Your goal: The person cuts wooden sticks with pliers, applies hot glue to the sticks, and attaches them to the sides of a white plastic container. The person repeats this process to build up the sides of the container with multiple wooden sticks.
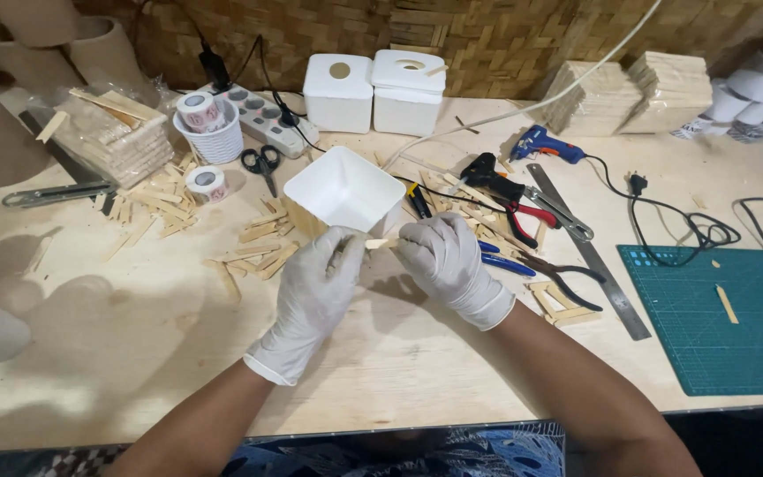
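A: What do the gloved hands hold?

B: The left hand (318,276) and the right hand (446,259) pinch one small wooden stick (380,243) between them, fingers closed on its ends. It bridges the gap between both hands, above the table (134,353).

A: And behind?

B: Just beyond the stick stands a white square box (343,188), tilted, with loose sticks (258,247) to its left and pliers (536,265) to its right.

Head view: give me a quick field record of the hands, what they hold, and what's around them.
left hand: white glove, pinching one end of the wooden stick
right hand: white glove, pinching the stick's other end
behind hands: open white square box, tilted
left of box: loose wooden sticks, scissors
right of hands: pliers, metal ruler, green cutting mat
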